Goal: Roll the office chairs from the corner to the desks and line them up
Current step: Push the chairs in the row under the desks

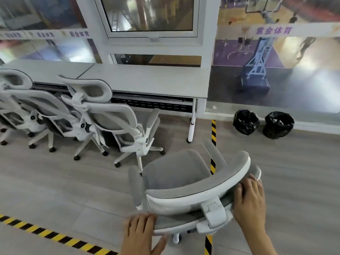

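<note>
A grey and white office chair stands right in front of me, seat facing the desks. My left hand grips the left end of its backrest top. On the right end of that backrest my right hand is closed. The long white desk runs along the window wall. Two matching chairs stand at the desk: one just left of the held chair, another further left. A third headrest shows at the far left edge.
Two black bin bags sit on the floor by the glass wall at right. Yellow-black tape runs across the floor under the held chair, and another strip at lower left. The desk leg stands ahead.
</note>
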A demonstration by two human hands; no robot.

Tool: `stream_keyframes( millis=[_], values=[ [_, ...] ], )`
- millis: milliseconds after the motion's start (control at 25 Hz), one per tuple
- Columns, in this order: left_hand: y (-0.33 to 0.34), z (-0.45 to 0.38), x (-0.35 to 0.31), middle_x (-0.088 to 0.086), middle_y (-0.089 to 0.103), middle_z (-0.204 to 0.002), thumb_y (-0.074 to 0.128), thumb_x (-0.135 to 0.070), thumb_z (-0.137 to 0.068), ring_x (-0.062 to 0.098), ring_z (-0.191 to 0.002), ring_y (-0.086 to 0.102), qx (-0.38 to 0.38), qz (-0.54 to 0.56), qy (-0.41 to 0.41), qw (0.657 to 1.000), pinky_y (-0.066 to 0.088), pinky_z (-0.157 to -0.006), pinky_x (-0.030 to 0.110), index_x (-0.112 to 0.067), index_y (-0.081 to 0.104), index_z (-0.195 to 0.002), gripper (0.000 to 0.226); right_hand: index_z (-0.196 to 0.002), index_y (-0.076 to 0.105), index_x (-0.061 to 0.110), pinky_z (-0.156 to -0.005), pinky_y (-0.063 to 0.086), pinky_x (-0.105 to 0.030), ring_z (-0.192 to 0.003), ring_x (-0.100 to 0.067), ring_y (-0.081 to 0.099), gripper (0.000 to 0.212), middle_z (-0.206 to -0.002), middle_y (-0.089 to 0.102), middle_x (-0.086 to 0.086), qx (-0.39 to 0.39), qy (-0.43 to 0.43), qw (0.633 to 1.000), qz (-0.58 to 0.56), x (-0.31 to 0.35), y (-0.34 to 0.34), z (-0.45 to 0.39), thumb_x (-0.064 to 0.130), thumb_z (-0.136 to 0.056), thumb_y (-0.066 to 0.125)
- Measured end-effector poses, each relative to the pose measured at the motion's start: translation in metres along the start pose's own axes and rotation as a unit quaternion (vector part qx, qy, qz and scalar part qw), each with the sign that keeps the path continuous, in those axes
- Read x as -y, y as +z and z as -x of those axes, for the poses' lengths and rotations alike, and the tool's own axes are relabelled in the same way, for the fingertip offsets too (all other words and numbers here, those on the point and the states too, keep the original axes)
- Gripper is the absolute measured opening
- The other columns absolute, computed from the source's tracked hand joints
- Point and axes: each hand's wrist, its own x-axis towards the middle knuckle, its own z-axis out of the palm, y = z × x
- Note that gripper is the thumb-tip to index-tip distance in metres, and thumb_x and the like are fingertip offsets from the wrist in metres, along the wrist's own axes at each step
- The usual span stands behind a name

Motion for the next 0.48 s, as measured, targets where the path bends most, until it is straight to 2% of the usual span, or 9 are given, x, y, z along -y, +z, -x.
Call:
stream_keyframes(
  millis=[80,160,320,480],
  values=[
    [0.001,0.009,0.018,0.005,0.069,-0.099,0.061,-0.064,-0.066,0.027,-0.096,0.061,-0.039,-0.004,-0.019,0.999,0.041,-0.097,0.055,-0.018,0.074,-0.098,0.057,-0.091,0.059,0.01,-0.121,0.024,-0.045,-0.129,-0.032,0.046,0.031,-0.111,0.064,-0.013,-0.015,0.016,1.0,0.021,0.013,0.002,0.034,0.028,-0.097,0.034],
    [-0.002,0.014,0.045,0.005,0.063,-0.106,0.058,-0.069,-0.074,0.028,-0.102,0.06,-0.045,0.029,0.002,0.999,0.037,-0.102,0.063,-0.021,0.068,-0.104,0.057,-0.092,0.06,0.009,-0.12,0.025,-0.046,-0.128,-0.034,0.047,0.034,-0.112,0.064,-0.014,-0.019,0.038,0.998,0.053,0.03,0.005,0.059,0.029,-0.097,0.032],
    [-0.018,-0.021,0.085,-0.005,0.049,-0.119,0.044,-0.072,-0.09,0.018,-0.115,0.047,-0.014,0.066,0.057,0.996,0.016,-0.118,0.058,-0.029,0.052,-0.111,0.049,-0.092,0.06,0.004,-0.117,0.03,-0.05,-0.131,-0.037,0.045,0.04,-0.114,0.065,-0.021,-0.034,0.076,0.991,0.102,0.063,0.01,0.076,0.03,-0.098,0.031],
    [-0.027,-0.065,0.122,-0.003,0.05,-0.12,0.032,-0.075,-0.092,0.02,-0.122,0.046,0.034,0.036,0.097,0.994,0.013,-0.12,0.056,-0.027,0.054,-0.12,0.06,-0.098,0.057,-0.002,-0.117,0.027,-0.054,-0.137,-0.041,0.038,0.045,-0.118,0.061,-0.027,-0.034,0.114,0.985,0.127,0.088,0.03,0.08,0.031,-0.099,0.026]
  ],
)
